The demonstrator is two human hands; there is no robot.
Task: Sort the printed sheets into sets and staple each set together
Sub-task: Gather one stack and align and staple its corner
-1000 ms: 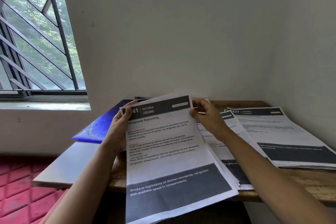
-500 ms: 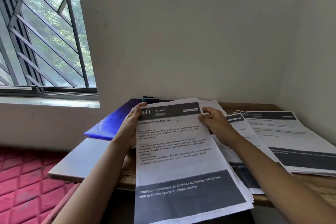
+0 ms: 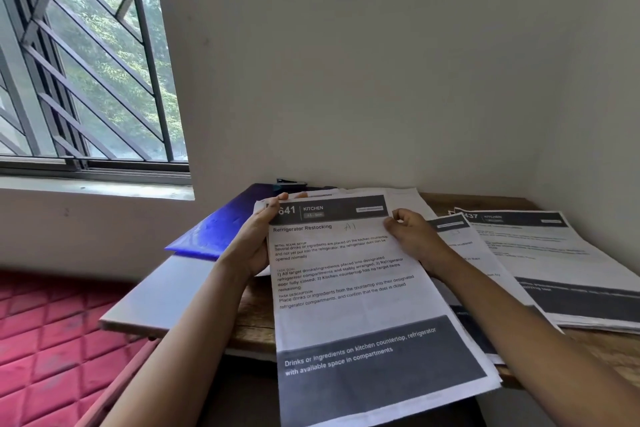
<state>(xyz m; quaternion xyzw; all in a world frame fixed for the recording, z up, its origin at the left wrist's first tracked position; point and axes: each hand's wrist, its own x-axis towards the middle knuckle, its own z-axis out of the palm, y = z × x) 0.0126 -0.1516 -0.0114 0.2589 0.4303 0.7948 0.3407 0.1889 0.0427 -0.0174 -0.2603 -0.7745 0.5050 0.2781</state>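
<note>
Wooden counter (image 3: 258, 319) below the left hand (image 3: 254, 246) and right hand (image 3: 412, 236). Between them, sheets (image 3: 346, 288) gripped at both top corners, fingers curled on paper, likely to square edges before stapling. Pile (image 3: 561, 263) right of the right hand; folder (image 3: 218, 232) beyond the left; stapler (image 3: 291, 181) past its fingertips. Header less tilted than a second ago; grips unchanged.

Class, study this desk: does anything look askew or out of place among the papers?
Yes. The held sheets, gripped by the left hand and right hand, are not squared: their lower right edges fan out. On the table, the middle pile and right pile overlap at an angle.
</note>
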